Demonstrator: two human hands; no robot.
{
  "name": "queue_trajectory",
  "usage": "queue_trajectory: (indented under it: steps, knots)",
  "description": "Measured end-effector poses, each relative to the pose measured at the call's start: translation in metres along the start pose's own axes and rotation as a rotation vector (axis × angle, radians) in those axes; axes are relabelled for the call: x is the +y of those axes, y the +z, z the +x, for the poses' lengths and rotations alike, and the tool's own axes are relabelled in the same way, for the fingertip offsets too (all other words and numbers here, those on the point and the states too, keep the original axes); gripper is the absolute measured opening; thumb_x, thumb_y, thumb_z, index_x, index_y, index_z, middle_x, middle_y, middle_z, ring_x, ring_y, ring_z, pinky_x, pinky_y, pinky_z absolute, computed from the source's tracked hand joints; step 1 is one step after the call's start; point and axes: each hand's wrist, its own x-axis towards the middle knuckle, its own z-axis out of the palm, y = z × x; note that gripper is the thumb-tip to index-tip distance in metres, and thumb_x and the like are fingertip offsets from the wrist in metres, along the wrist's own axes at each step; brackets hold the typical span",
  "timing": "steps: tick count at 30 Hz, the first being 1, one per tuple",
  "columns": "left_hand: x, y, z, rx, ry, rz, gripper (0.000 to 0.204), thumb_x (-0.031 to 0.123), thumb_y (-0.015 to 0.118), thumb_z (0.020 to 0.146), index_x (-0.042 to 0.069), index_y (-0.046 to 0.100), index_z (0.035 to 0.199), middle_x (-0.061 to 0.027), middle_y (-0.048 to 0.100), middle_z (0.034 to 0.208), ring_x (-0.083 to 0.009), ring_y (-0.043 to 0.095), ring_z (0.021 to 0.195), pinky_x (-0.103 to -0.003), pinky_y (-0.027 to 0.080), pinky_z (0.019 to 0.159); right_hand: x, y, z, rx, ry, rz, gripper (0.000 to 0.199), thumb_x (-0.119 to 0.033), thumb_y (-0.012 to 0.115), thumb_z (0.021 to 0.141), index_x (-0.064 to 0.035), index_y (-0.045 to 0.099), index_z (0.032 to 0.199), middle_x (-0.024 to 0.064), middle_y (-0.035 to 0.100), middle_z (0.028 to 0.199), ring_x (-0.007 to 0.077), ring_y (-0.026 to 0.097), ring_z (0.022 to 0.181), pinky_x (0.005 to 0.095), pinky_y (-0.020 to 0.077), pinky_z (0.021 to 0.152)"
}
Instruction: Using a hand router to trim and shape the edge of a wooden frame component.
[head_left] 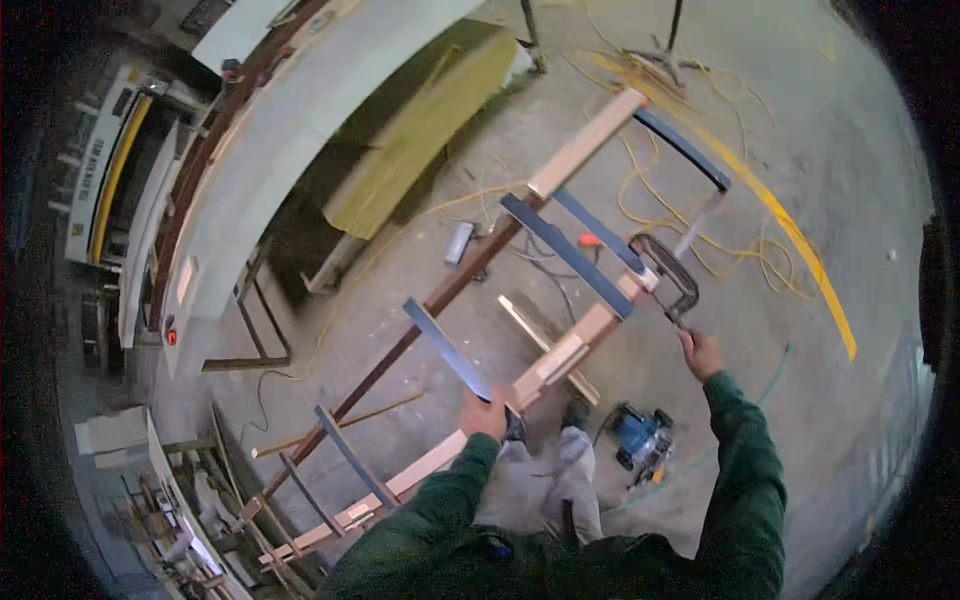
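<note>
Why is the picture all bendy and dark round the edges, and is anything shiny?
In the head view, the fisheye lens curves things near its rim, like the white table; its corners go black; and, same view, the blue bar at the left hand has a pale shine.

Grey floor (840, 150) bears yellow cord (762, 262), blue tool (640, 436).

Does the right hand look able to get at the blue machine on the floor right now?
Probably not: the blue machine sits on the floor, well below the right hand, which seems to hold the dark clamp.
</note>
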Motion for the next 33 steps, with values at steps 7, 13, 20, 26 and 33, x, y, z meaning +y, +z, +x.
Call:
queue_trajectory:
  steps: [7, 13, 20, 26, 33]
  knots:
    - [0.005, -0.012, -0.008, -0.002, -0.003, 0.072, 0.059, 0.053, 0.049, 0.077, 0.002, 0.047, 0.106, -0.0237, 0.06, 0.084, -0.0406, 0.057, 0.081, -0.048, 0.043, 0.072, 0.005, 0.015, -0.007, -0.01, 0.169, -0.248, 0.039, -0.044, 0.04, 0.087, -0.009, 0.055, 0.093, 0.0207, 0.06, 0.08, 0.0406, 0.057, 0.072, 0.0507, 0.0439, 0.061]
    - [0.003, -0.012, -0.006, 0.01, 0.03, 0.061, 0.063, 0.054, 0.049, 0.076, -0.002, 0.048, 0.106, -0.0231, 0.06, 0.083, -0.0396, 0.058, 0.081, -0.046, 0.044, 0.074, -0.014, 0.009, -0.011, -0.059, 0.292, -0.242, 0.046, -0.05, 0.038, 0.085, -0.0111, 0.057, 0.1, 0.0213, 0.06, 0.086, 0.04, 0.057, 0.082, 0.0493, 0.0445, 0.07]
    - [0.012, -0.008, -0.007, 0.118, 0.114, -0.105, 0.046, 0.042, 0.055, 0.075, -0.002, 0.056, 0.09, -0.0209, 0.061, 0.079, -0.0392, 0.058, 0.075, -0.047, 0.044, 0.066, -0.01, -0.003, 0.002, -0.154, 0.281, -0.049, 0.044, -0.048, 0.041, 0.086, -0.0128, 0.059, 0.104, 0.0199, 0.06, 0.091, 0.0376, 0.057, 0.087, 0.0443, 0.0451, 0.075]
    - [-0.012, 0.011, 0.002, 0.15, 0.051, 0.027, 0.056, 0.05, 0.054, 0.077, -0.005, 0.058, 0.09, -0.0246, 0.06, 0.082, -0.0377, 0.059, 0.075, -0.045, 0.043, 0.065, -0.025, -0.032, -0.002, -0.203, 0.226, 0.11, 0.049, -0.051, 0.038, 0.085, -0.009, 0.061, 0.099, 0.0205, 0.061, 0.085, 0.0353, 0.058, 0.083, 0.0442, 0.0449, 0.072]
    - [-0.047, 0.063, 0.03, 0.106, -0.138, -0.409, 0.062, 0.049, 0.058, 0.077, -0.004, 0.049, 0.108, -0.0179, 0.058, 0.098, -0.0255, 0.055, 0.084, -0.037, 0.044, 0.072, 0.047, -0.04, -0.008, -0.381, -0.106, 0.601, 0.036, -0.032, 0.049, 0.084, -0.0055, 0.055, 0.107, 0.0215, 0.059, 0.09, 0.0362, 0.057, 0.077, 0.0444, 0.0442, 0.07]
